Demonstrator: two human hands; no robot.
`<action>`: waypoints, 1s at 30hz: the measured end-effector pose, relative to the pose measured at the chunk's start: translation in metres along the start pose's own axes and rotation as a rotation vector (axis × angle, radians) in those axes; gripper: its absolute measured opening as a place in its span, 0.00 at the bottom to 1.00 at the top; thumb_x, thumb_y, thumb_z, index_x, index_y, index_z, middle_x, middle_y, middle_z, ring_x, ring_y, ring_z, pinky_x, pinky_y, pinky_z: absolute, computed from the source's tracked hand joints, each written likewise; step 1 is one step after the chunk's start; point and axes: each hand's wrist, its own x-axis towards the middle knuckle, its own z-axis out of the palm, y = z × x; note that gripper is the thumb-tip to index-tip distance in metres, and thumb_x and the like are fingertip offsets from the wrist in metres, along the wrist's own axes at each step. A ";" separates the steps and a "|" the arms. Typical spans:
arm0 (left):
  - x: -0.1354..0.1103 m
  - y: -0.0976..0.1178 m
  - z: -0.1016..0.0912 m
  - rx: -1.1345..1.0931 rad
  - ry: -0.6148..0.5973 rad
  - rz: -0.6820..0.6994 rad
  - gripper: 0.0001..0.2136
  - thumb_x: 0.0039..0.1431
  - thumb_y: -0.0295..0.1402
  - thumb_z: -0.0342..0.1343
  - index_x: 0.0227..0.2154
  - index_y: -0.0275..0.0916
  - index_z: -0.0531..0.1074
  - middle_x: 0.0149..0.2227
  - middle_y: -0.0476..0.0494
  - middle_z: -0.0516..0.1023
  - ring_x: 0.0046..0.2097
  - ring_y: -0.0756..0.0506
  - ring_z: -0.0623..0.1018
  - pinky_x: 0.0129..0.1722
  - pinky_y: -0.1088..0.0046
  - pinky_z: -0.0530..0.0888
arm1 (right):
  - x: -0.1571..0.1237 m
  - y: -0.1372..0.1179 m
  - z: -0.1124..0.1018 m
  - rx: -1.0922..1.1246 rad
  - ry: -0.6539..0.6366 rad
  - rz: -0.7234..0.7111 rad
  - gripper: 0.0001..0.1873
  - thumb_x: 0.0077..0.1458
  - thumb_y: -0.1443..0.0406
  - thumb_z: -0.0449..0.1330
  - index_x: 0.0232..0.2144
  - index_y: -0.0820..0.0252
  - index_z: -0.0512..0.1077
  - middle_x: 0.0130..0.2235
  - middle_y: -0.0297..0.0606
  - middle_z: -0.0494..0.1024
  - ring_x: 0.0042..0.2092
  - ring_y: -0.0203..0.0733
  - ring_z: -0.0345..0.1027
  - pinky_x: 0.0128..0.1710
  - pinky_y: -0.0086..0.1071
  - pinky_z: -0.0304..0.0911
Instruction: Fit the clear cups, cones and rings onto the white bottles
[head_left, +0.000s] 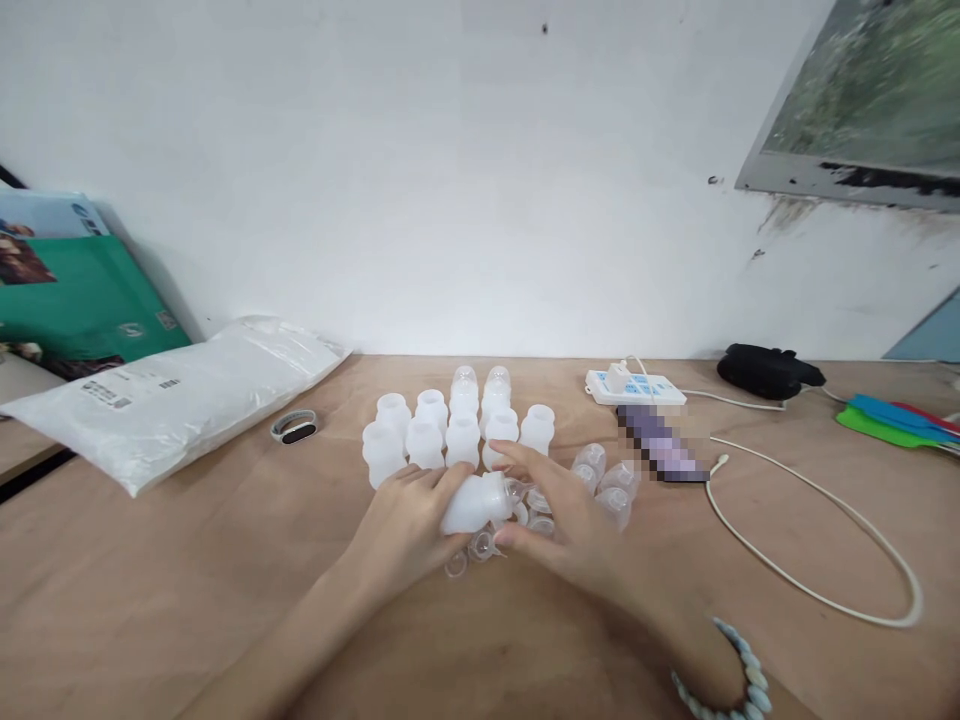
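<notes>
My left hand (pixel 405 520) is wrapped round a white baby bottle (pixel 466 507), which lies tilted on its side. The bottle's clear teat (pixel 515 490) points right, towards my right hand (pixel 566 520). That hand has its thumb and fingers spread around the teat end; I see no clear grip on it. Behind my hands stand several white bottle bodies (pixel 425 442) with open tops. Two bottles at the back wear clear dome caps (pixel 464 384). Loose clear teats (pixel 482 545) and rings (pixel 540 525) lie under and between my hands, partly hidden. More clear caps (pixel 616 505) lie beside my right hand.
Left on the wooden table (pixel 187 580) are a white plastic parcel (pixel 202 385) and a fitness band (pixel 295 428). To the right are a power strip (pixel 637 387), a phone-like blurred item (pixel 664 445), a looped white cable (pixel 825 520), a black case (pixel 769 371) and coloured flat pieces (pixel 892 420).
</notes>
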 end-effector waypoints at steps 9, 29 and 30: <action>0.000 -0.007 0.006 0.144 0.062 0.102 0.12 0.55 0.31 0.55 0.43 0.39 0.69 0.34 0.43 0.82 0.31 0.39 0.80 0.31 0.67 0.71 | 0.001 0.006 -0.002 0.050 -0.017 0.036 0.31 0.54 0.65 0.66 0.58 0.51 0.61 0.56 0.41 0.72 0.55 0.49 0.67 0.54 0.44 0.65; 0.003 0.001 -0.010 -0.312 -0.143 -0.229 0.11 0.54 0.36 0.59 0.40 0.42 0.71 0.29 0.50 0.80 0.30 0.42 0.78 0.27 0.73 0.65 | 0.004 0.007 -0.011 0.017 0.169 -0.210 0.14 0.61 0.65 0.61 0.50 0.53 0.71 0.49 0.42 0.75 0.51 0.48 0.71 0.50 0.40 0.68; 0.003 0.001 -0.012 -0.385 -0.137 -0.257 0.12 0.54 0.38 0.60 0.40 0.42 0.71 0.30 0.50 0.80 0.31 0.42 0.78 0.27 0.73 0.65 | 0.004 0.007 -0.012 0.003 0.232 -0.197 0.15 0.60 0.66 0.61 0.50 0.52 0.71 0.49 0.42 0.75 0.51 0.48 0.71 0.50 0.41 0.68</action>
